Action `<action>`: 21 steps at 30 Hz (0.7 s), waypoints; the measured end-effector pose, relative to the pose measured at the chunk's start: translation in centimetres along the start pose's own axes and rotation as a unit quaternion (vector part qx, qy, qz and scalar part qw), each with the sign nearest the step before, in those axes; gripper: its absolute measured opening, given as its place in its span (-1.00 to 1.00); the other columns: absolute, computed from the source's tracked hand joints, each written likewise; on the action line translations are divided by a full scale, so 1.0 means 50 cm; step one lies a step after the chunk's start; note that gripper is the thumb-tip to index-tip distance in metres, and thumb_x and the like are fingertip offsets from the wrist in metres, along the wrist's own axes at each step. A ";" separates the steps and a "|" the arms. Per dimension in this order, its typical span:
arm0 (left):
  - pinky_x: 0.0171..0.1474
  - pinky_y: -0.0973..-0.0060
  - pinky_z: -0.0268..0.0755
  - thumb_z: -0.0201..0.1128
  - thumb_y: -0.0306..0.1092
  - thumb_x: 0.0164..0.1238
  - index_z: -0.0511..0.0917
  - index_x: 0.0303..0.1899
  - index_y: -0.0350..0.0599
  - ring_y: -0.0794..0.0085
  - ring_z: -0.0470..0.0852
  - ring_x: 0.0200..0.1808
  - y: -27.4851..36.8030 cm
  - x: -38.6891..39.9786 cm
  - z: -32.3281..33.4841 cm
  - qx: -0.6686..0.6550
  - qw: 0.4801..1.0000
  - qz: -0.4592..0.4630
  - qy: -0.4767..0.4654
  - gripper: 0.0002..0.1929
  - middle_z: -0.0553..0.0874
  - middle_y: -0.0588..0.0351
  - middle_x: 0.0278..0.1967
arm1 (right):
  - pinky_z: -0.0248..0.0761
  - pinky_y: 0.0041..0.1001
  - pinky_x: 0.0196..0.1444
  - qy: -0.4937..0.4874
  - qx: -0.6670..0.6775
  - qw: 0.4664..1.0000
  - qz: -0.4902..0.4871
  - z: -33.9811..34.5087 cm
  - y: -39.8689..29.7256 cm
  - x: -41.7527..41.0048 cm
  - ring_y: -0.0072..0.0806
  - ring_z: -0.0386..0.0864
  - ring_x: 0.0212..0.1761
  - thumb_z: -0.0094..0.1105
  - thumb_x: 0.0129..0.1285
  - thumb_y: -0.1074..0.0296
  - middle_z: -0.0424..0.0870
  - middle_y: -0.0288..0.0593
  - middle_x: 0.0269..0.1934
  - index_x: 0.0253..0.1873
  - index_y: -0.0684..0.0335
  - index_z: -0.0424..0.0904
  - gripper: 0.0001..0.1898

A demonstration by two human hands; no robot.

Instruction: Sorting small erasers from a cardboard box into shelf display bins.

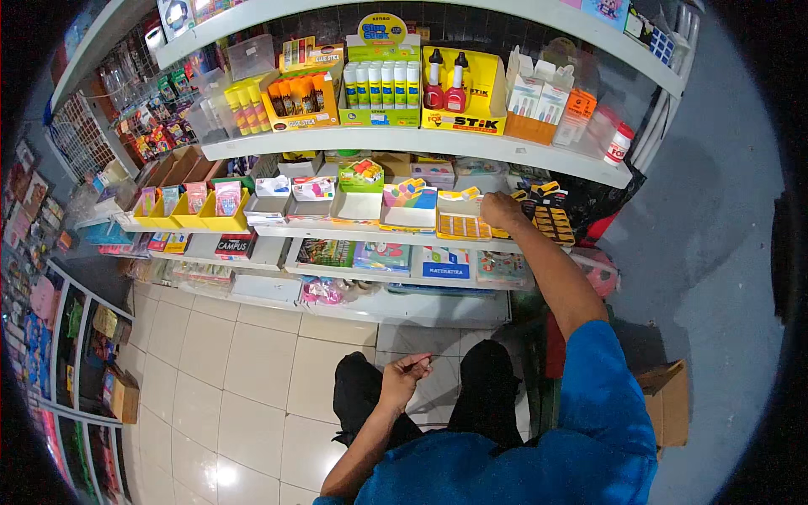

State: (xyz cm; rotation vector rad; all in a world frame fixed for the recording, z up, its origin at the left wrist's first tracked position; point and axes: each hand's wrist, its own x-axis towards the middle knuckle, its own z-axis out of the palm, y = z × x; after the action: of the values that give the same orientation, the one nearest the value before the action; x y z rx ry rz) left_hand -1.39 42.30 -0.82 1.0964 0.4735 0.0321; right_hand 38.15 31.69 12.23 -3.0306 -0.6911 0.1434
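Observation:
My right hand (503,211) reaches to the right part of the middle shelf, at a display box of small yellow packs (464,226) and the box beside it. Its fingertips are hidden behind the back of the hand, so I cannot tell what they touch. A black-and-yellow display box with rows of small packs (553,226) stands just right of the wrist. Over my lap, my left hand (402,380) has thumb and fingertips drawn together. Something small and pale may show at the fingertips, too small to make out. Left of the yellow packs stand open cardboard display boxes (409,218).
The upper shelf (391,136) carries glue sticks (382,85), red-bodied glue bottles (456,93) and a red-capped white jar (619,144). Books (445,262) lie on the shelf below. Yellow bins (225,214) stand left. A cardboard box (666,404) sits by the wall at right.

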 end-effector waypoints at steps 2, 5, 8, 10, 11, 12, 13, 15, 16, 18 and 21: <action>-0.10 0.61 0.53 0.30 -0.45 0.39 0.68 -0.02 -0.31 0.56 0.67 -0.25 -0.003 0.001 -0.001 0.010 1.000 -0.015 -0.002 -0.79 0.75 0.12 -0.20 | 0.54 -0.17 0.09 0.005 -0.005 1.000 -0.004 0.004 0.000 0.004 -0.05 0.67 0.06 0.12 0.28 0.26 0.69 0.14 0.02 -0.03 0.36 0.68 -0.68; -0.07 0.57 0.56 0.25 -0.49 0.42 0.66 -0.01 -0.35 0.50 0.70 -0.22 -0.007 0.003 -0.005 0.014 1.000 -0.010 -0.008 -0.80 0.74 0.11 -0.19 | 0.55 -0.17 0.08 -0.016 -0.028 0.999 -0.001 0.013 -0.005 0.009 -0.05 0.68 0.05 0.06 0.29 0.31 0.69 0.13 0.01 -0.02 0.35 0.68 -0.70; -0.10 0.58 0.55 0.25 -0.48 0.42 0.66 0.00 -0.33 0.51 0.70 -0.20 -0.010 0.004 -0.006 0.012 1.000 -0.011 -0.006 -0.80 0.74 0.12 -0.21 | 0.56 -0.16 0.07 -0.001 -0.055 0.998 -0.015 0.020 -0.009 0.009 -0.05 0.69 0.04 0.06 0.29 0.34 0.70 0.13 -0.01 -0.02 0.31 0.69 -0.71; -0.13 0.60 0.53 0.27 -0.47 0.41 0.66 0.00 -0.32 0.53 0.69 -0.22 -0.009 0.004 -0.005 0.002 1.000 0.001 -0.008 -0.79 0.74 0.14 -0.24 | 0.56 -0.15 0.06 -0.012 -0.123 0.992 -0.039 0.022 -0.010 0.008 -0.05 0.69 0.02 0.03 0.32 0.34 0.70 0.12 -0.02 -0.02 0.27 0.70 -0.72; -0.15 0.61 0.52 0.28 -0.45 0.41 0.66 0.00 -0.31 0.55 0.68 -0.25 -0.008 0.006 -0.004 -0.002 1.000 -0.014 -0.012 -0.79 0.74 0.15 -0.26 | 0.56 -0.15 0.06 0.004 -0.124 0.991 -0.049 0.021 -0.010 0.006 -0.05 0.69 0.02 0.03 0.32 0.34 0.70 0.12 -0.02 -0.02 0.27 0.70 -0.72; -0.15 0.61 0.52 0.28 -0.45 0.41 0.66 0.00 -0.31 0.55 0.68 -0.25 -0.006 0.005 -0.003 -0.006 1.000 0.003 -0.010 -0.79 0.74 0.15 -0.26 | 0.56 -0.14 0.06 0.008 -0.110 0.992 -0.056 0.019 -0.009 0.001 -0.04 0.69 0.01 0.03 0.32 0.34 0.70 0.12 -0.02 -0.03 0.27 0.70 -0.73; -0.16 0.62 0.51 0.29 -0.46 0.40 0.66 -0.01 -0.30 0.56 0.66 -0.26 -0.002 0.005 -0.003 0.004 1.000 0.003 -0.012 -0.79 0.73 0.16 -0.25 | 0.56 -0.13 0.05 -0.005 -0.107 0.993 -0.046 0.017 -0.008 -0.005 -0.03 0.69 0.00 0.04 0.33 0.34 0.70 0.13 -0.03 -0.04 0.26 0.70 -0.74; -0.17 0.63 0.50 0.30 -0.46 0.39 0.67 -0.01 -0.29 0.56 0.65 -0.27 0.006 0.004 -0.003 0.013 1.000 0.004 -0.013 -0.79 0.73 0.17 -0.24 | 0.56 -0.14 0.03 0.033 -0.033 0.999 -0.027 0.010 -0.007 -0.019 -0.03 0.70 -0.01 0.09 0.32 0.31 0.70 0.15 -0.04 -0.03 0.26 0.70 -0.74; -0.18 0.63 0.49 0.29 -0.48 0.39 0.67 0.00 -0.29 0.56 0.64 -0.27 0.011 0.006 -0.001 0.014 1.000 0.007 -0.012 -0.79 0.73 0.18 -0.22 | 0.56 -0.15 0.02 0.050 0.030 0.998 0.011 0.008 -0.008 -0.029 -0.03 0.71 -0.03 0.15 0.32 0.28 0.70 0.17 -0.04 -0.02 0.26 0.69 -0.74; -0.18 0.64 0.48 0.28 -0.49 0.39 0.66 0.00 -0.30 0.57 0.63 -0.27 0.025 0.009 0.003 0.014 1.000 0.010 -0.012 -0.79 0.73 0.18 -0.21 | 0.53 -0.25 -0.17 0.071 0.141 0.987 -0.043 0.005 -0.008 -0.062 -0.16 0.69 -0.20 0.18 0.31 0.20 0.72 0.04 -0.15 -0.08 0.30 0.68 -0.72; -0.13 0.62 0.48 0.26 -0.55 0.36 0.65 0.03 -0.32 0.56 0.63 -0.25 0.056 0.019 0.014 0.029 0.999 0.026 -0.001 -0.76 0.72 0.19 -0.18 | 0.38 -0.46 -0.45 0.003 0.469 0.882 -0.042 0.015 -0.014 -0.147 -0.43 0.56 -0.45 0.22 0.32 0.09 0.64 -0.20 -0.37 -0.15 0.33 0.63 -0.66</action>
State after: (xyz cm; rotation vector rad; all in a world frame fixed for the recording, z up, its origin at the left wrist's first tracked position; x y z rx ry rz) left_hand 0.33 43.24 1.49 1.1656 0.4464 0.0624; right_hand 31.19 29.15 12.14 -2.0633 -0.5256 0.3448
